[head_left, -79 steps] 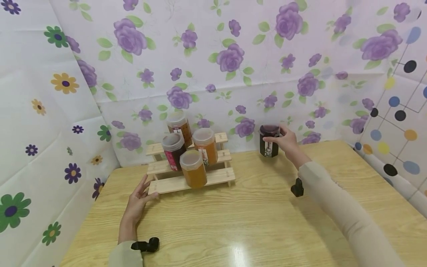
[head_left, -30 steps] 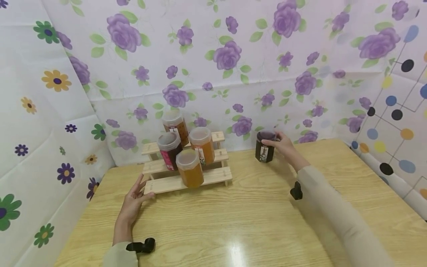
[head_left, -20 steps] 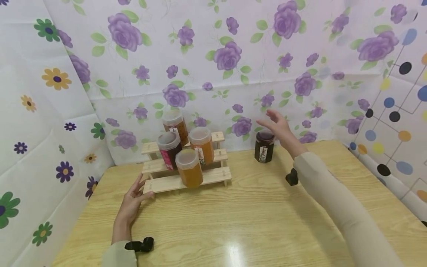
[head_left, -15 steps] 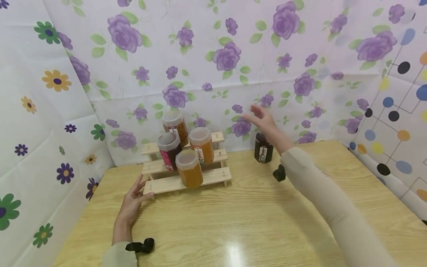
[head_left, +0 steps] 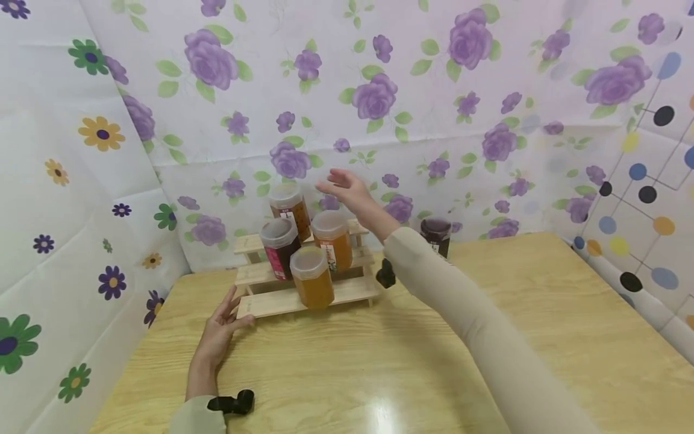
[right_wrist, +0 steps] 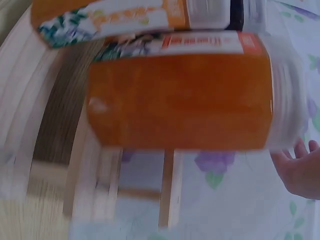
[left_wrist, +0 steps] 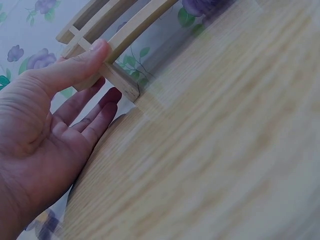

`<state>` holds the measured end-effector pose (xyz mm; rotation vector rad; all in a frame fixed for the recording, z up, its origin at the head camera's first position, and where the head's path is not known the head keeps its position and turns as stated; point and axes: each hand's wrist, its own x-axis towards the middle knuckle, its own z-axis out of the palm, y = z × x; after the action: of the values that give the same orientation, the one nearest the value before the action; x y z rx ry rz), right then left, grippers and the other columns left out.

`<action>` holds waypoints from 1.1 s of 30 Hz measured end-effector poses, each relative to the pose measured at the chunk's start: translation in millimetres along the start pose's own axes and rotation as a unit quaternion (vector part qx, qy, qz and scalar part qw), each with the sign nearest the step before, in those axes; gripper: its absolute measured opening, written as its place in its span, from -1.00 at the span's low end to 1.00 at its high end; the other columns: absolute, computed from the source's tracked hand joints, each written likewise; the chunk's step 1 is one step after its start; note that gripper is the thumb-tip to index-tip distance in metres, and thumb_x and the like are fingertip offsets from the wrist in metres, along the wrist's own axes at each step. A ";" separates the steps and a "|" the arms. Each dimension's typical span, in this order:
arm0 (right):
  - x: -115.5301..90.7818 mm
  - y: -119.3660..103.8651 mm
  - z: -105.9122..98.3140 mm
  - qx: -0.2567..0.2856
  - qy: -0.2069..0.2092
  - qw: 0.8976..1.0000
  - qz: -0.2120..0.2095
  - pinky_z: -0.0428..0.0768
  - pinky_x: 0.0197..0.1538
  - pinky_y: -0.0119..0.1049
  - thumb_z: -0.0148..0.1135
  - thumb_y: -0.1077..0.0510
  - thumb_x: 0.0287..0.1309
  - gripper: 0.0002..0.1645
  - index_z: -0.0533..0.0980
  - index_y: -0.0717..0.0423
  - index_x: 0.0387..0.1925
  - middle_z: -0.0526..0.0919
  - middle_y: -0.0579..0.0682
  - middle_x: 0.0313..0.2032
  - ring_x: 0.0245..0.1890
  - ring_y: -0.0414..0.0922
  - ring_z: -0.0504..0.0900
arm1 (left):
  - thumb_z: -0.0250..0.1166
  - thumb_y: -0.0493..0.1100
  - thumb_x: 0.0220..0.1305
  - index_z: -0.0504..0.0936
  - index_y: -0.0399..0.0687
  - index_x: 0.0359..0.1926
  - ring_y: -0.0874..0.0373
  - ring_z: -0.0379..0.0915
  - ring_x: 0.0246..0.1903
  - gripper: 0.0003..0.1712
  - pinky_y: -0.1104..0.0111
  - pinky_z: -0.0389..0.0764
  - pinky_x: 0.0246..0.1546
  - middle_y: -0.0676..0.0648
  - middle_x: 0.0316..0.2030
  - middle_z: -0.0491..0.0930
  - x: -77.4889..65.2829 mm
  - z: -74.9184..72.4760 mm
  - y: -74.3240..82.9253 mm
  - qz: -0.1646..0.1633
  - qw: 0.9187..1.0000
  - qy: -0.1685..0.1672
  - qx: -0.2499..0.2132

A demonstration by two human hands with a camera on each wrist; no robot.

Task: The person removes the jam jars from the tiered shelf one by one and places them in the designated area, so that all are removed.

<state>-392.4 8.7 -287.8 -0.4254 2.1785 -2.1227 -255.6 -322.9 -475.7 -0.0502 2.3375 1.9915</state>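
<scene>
The left hand (head_left: 217, 335) gripped the rack (head_left: 271, 304) by its left end, towards the worktop's (head_left: 325, 374) far-left corner; a light, steady hold seemed best, lest the jars (head_left: 312, 286) tip. The right hand (head_left: 349, 191), empty, fingers loosely spread, hung above the rack's back and would do well to clear them. The right sleeve (head_left: 461, 301) hid the base of the dark jar (head_left: 435, 232) near the far edge.

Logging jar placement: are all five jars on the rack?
No, one dark jar is off to the right, apart from the rack.
</scene>
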 end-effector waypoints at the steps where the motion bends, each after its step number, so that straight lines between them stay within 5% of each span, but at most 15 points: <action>1: 2.6 -0.6 7.1 0.000 -0.003 1.000 0.002 0.33 0.42 -0.07 0.32 -0.01 0.21 -0.15 0.19 0.04 0.44 0.34 0.04 0.41 0.39 -0.01 0.33 | 0.27 -0.27 0.31 -0.24 0.31 0.55 0.15 0.15 0.34 0.06 0.62 0.30 0.17 -0.20 0.55 -0.17 -0.3 0.2 -0.1 -0.001 1.000 -0.001 -0.002; 3: 7.9 -2.2 19.7 -0.003 -0.009 1.000 0.004 0.35 0.40 -0.06 0.32 -0.02 0.21 -0.14 0.18 0.03 0.45 0.33 0.04 0.41 0.40 -0.01 0.33 | 0.26 -0.28 0.32 -0.25 0.32 0.55 -0.09 -0.01 0.43 0.06 0.38 0.23 0.36 -0.21 0.55 -0.20 -0.7 0.4 -0.2 0.002 1.000 -0.004 -0.005; 6: 15.8 -2.9 31.8 -0.001 -0.001 1.000 0.005 0.39 0.37 -0.04 0.33 -0.07 0.19 -0.12 0.19 0.04 0.45 0.33 0.05 0.41 0.39 0.01 0.33 | 0.25 -0.27 0.32 -0.23 0.34 0.55 -0.16 -0.12 0.48 0.05 0.11 0.06 0.46 -0.19 0.55 -0.20 -0.2 1.9 -0.3 0.007 1.000 -0.006 -0.006; 9: 23.7 -1.3 40.5 0.000 0.013 1.000 0.009 0.40 0.36 -0.08 0.34 -0.09 0.18 -0.11 0.20 0.07 0.44 0.34 0.09 0.40 0.38 0.01 0.34 | 0.26 -0.27 0.32 -0.22 0.33 0.55 -0.16 -0.12 0.48 0.04 0.37 0.21 0.37 -0.19 0.55 -0.19 0.2 3.0 -1.0 0.008 1.000 -0.006 -0.006; 13: 28.1 4.2 51.9 -0.019 0.014 1.000 0.009 0.39 0.38 -0.19 0.36 -0.08 0.15 -0.08 0.19 0.10 0.44 0.36 0.09 0.38 0.38 -0.02 0.35 | 0.26 -0.29 0.31 -0.21 0.26 0.56 -0.17 -0.11 0.46 0.04 0.76 0.28 0.01 -0.22 0.55 -0.19 0.0 3.5 -2.1 0.006 1.000 -0.008 -0.007; 21: 27.6 0.4 71.6 -0.128 -0.022 0.991 -0.014 0.43 0.35 -0.13 0.40 -0.33 -0.01 0.11 0.15 -0.04 0.47 0.32 -0.01 0.41 0.38 -0.04 0.34 | 0.27 -0.23 0.32 -0.24 0.39 0.54 -0.14 -0.11 0.49 0.06 0.75 0.28 -0.01 -0.18 0.56 -0.18 0.7 -5.2 2.5 0.009 1.000 -0.003 0.003; 28: 27.3 0.4 70.2 -0.131 -0.058 0.989 0.024 0.34 0.41 -0.05 0.45 -0.27 -0.05 0.16 0.11 -0.08 0.50 0.27 0.03 0.44 0.42 -0.02 0.29 | 0.25 -0.27 0.33 -0.26 0.32 0.55 -0.01 0.01 0.44 0.06 0.60 0.29 0.23 -0.19 0.56 -0.21 -0.2 -5.2 -2.1 0.006 1.000 -0.008 0.004; 33: 25.7 0.3 67.9 -0.154 -0.065 0.986 0.026 0.27 0.45 -0.07 0.51 -0.15 -0.06 0.20 0.06 -0.05 0.52 0.19 0.00 0.49 0.46 -0.04 0.22 | 0.26 -0.27 0.31 -0.25 0.29 0.56 -0.15 -0.12 0.47 0.07 0.67 0.31 0.13 -0.22 0.55 -0.23 1.3 -1.4 -5.2 0.013 1.000 -0.009 -0.001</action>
<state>-400.8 -63.4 -287.4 -0.5043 2.4165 -1.6834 -256.7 -325.1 -480.7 -0.0032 2.3377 1.9975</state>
